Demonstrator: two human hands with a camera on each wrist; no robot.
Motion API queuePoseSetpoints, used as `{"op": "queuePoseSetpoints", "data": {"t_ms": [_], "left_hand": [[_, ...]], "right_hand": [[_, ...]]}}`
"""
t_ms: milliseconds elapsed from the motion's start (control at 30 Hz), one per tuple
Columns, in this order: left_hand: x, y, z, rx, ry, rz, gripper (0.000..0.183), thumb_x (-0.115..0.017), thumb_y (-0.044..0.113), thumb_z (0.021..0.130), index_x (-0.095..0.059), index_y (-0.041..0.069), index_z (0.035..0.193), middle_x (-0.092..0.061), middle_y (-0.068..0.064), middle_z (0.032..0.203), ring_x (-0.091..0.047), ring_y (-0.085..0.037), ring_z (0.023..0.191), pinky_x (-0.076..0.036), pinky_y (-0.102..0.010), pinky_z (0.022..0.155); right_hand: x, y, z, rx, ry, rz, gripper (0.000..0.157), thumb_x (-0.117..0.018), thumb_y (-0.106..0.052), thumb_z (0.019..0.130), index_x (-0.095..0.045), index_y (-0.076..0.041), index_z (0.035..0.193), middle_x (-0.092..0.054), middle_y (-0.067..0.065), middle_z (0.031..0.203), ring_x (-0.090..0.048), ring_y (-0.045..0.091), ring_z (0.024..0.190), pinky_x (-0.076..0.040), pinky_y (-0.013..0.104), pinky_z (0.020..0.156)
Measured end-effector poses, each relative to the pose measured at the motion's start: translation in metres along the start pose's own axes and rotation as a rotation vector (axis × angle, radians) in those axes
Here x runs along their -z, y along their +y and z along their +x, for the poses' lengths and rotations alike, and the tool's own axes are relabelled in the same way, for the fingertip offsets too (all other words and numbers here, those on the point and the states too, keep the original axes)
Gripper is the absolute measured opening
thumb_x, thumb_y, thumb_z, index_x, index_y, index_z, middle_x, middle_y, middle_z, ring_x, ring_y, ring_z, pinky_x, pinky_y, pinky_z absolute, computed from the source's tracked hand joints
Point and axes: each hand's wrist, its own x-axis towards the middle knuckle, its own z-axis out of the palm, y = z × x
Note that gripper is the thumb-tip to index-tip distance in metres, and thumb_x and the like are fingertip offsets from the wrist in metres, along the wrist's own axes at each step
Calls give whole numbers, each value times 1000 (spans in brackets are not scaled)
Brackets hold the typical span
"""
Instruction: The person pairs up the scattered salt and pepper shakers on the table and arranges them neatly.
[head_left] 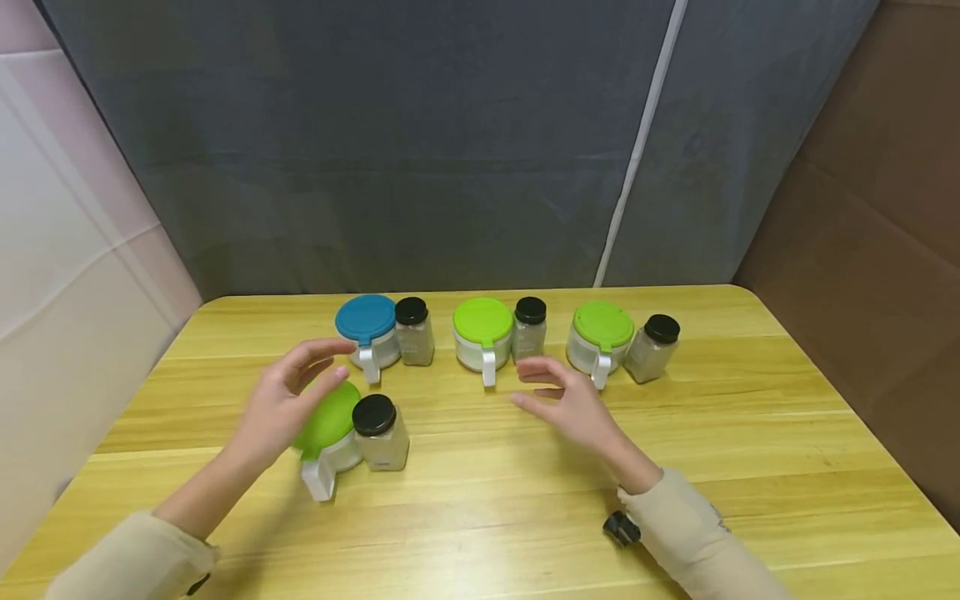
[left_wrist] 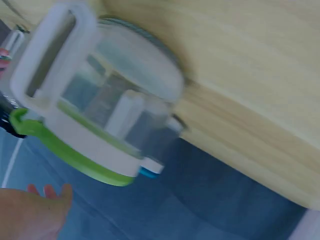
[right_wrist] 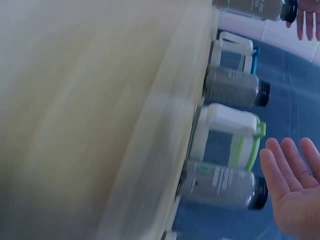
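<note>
My left hand (head_left: 288, 400), fingers slightly bent and thumb apart, hovers over the front green-lidded seasoning jar (head_left: 330, 423) and partly covers its lid in the head view. Nothing is in its grasp. This jar has a white handle (left_wrist: 52, 55), large in the left wrist view. A clear square shaker bottle (head_left: 386, 450) with a black cap stands at the jar's right side. Out over the table, my right hand (head_left: 573, 408) holds nothing, its fingers loosely curved. Closest to it are the middle green-lidded jar (head_left: 483, 321) and a black-capped bottle (right_wrist: 220, 185).
Along the back of the wooden table (head_left: 495, 517) stand a blue-lidded jar (head_left: 365, 318) with a bottle (head_left: 415, 343) beside it, and a right-hand green-lidded jar (head_left: 602, 325) with another bottle (head_left: 651, 357). A grey curtain (head_left: 375, 167) hangs behind. A small black object (head_left: 621, 528) shows by the right cuff.
</note>
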Motion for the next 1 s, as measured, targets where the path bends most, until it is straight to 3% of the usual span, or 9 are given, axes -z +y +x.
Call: {"op": "queuePoseSetpoints", "data": {"t_ms": [300, 467, 700, 1000], "left_hand": [[-26, 22, 3, -39, -32, -19, 34, -57, 2, 85, -49, -1, 118, -50, -5, 117, -41, -12, 113, -26, -23, 98], [-40, 31, 6, -62, -61, -48, 36, -58, 0, 84, -49, 1, 119, -49, -7, 120, -38, -14, 116, -25, -25, 99], [-62, 40, 7, -101, -95, -79, 39, -59, -1, 83, -49, 4, 120, -49, -5, 120, -40, -15, 114, -24, -28, 99], [-90, 53, 7, -81, -182, -106, 39, -60, 8, 84, -48, 9, 121, -48, -1, 122, -38, -13, 116, -23, -34, 100]], "right_hand": [[25, 1, -10, -48, 38, -27, 39, -66, -5, 79, -52, 5, 113, -55, 17, 108, -50, 31, 102, -42, 43, 84], [38, 11, -15, -9, 64, -32, 40, -66, -6, 79, -51, 7, 114, -55, 18, 108, -51, 31, 102, -44, 40, 82], [54, 35, -19, 24, 98, -63, 41, -67, -15, 79, -53, 0, 115, -56, 12, 109, -52, 21, 101, -45, 34, 81], [70, 38, -24, 43, 140, -92, 39, -67, -12, 78, -54, 1, 112, -57, 14, 107, -53, 21, 99, -46, 33, 80]]}}
